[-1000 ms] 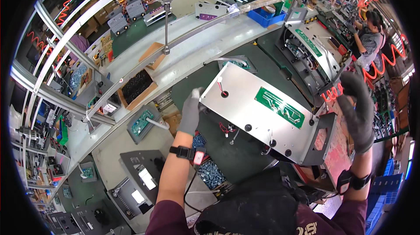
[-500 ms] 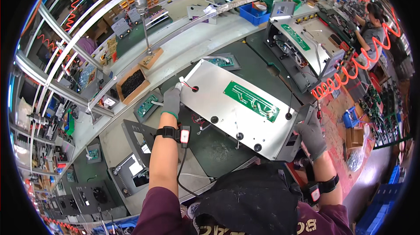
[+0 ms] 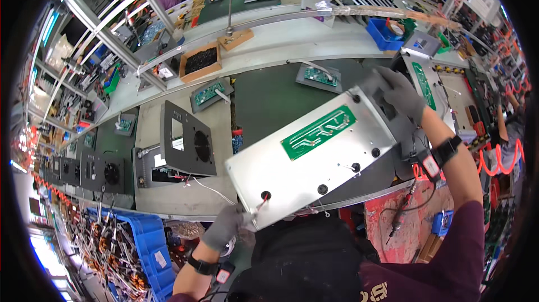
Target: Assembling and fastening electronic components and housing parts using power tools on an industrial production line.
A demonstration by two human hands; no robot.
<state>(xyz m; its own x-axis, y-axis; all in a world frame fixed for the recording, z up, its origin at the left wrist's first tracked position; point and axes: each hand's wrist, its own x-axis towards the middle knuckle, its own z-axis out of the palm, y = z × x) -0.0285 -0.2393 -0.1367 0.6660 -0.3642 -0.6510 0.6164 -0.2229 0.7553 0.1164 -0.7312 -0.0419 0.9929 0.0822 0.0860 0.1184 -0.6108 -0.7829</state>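
Note:
A silver sheet-metal chassis [image 3: 269, 170] with a dark grey end panel [image 3: 387, 108] is held slantwise in front of me. On its upper face lies a long green circuit board [image 3: 319, 132], and several black grommets dot the metal; a red wire comes out of one. My gloved left hand [image 3: 223, 228] grips the near left corner, fingers partly hidden. At the far right end, my gloved right hand [image 3: 400, 93] is closed round the grey panel. Beyond the chassis, a grey panel with a green board [image 3: 319, 76] rests on the dark work surface.
To the left stands an open grey housing with a fan panel [image 3: 188, 142]. A second board on a grey plate [image 3: 210, 95] lies behind it. The shelf carries a box of black screws [image 3: 200, 61] and a blue bin [image 3: 384, 35]. A blue crate [image 3: 151, 251] sits low left.
The chassis has turned: its left end swung towards me and its right end away. My left hand came down, my right hand moved up and away. My view has shifted too.

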